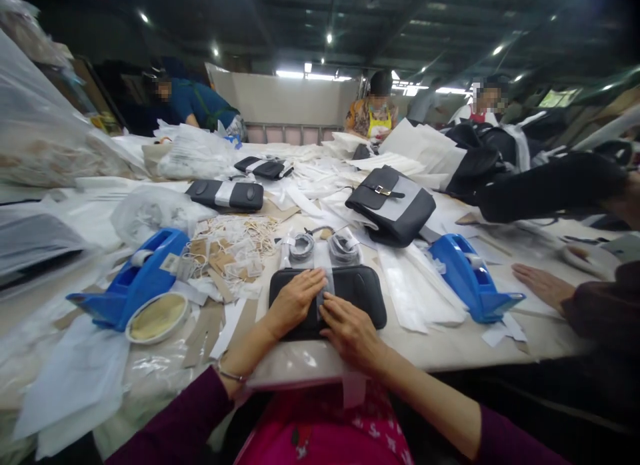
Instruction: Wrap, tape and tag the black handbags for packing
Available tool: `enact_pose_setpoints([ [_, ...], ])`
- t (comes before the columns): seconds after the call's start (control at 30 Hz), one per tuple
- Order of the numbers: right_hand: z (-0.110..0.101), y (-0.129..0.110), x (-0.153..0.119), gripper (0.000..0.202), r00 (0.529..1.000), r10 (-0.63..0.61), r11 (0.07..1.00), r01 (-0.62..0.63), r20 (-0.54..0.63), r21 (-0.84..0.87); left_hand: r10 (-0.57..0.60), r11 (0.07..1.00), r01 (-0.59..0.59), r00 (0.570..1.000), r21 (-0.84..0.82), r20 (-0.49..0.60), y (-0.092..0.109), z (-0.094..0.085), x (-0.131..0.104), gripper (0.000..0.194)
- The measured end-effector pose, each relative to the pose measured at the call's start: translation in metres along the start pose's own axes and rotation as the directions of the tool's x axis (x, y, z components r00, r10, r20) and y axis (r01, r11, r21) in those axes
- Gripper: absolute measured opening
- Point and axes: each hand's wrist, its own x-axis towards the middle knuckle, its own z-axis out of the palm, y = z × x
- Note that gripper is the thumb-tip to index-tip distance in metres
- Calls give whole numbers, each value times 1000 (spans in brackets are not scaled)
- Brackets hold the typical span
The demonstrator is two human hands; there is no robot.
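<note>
In front of me a small black bag [367, 293] lies flat at the table's edge, a pale band [324, 265] running down its middle. My left hand [299, 302] rests on the bag's left half, fingers stretched out flat with the tips at the band. My right hand [353, 332] lies lower on the right, its extended fingers touching the band. Neither hand grips anything. Just behind the bag are two wrapped grey coils [301, 248], possibly its straps. The bag's lower middle is hidden under my hands.
Blue tape dispensers stand left [145, 278] and right [467, 278]. Near the left one are a round dish [157, 317] and a pile of string tags [230, 248]. Farther back lie a buckled black bag [393, 205] and white paper. A co-worker's hand [543, 285] rests at right.
</note>
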Motion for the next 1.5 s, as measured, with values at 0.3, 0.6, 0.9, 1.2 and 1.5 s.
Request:
enact_pose_setpoints([
  [0.3, -24, -13, -105, 77, 998, 44, 999, -43, 43, -27, 42, 997, -42, 999, 68, 4, -1, -1, 3, 35],
  [0.6, 18, -36, -127, 51, 975, 23, 993, -48, -220, -108, 71, 995, -74, 996, 67, 44, 3, 2, 2, 39],
  [0.9, -4, -76, -103, 21, 949, -57, 997, 36, -310, -73, 51, 997, -55, 996, 51, 79, 8, -6, 0, 34],
  [1.2, -5, -105, -86, 21, 927, -46, 999, 33, -372, -40, 41, 997, -45, 997, 56, 66, 11, -10, -1, 34],
  [1.5, -16, -127, -84, 29, 911, 74, 997, -72, -405, 19, 45, 997, -46, 999, 54, 18, 7, -2, -4, 36],
])
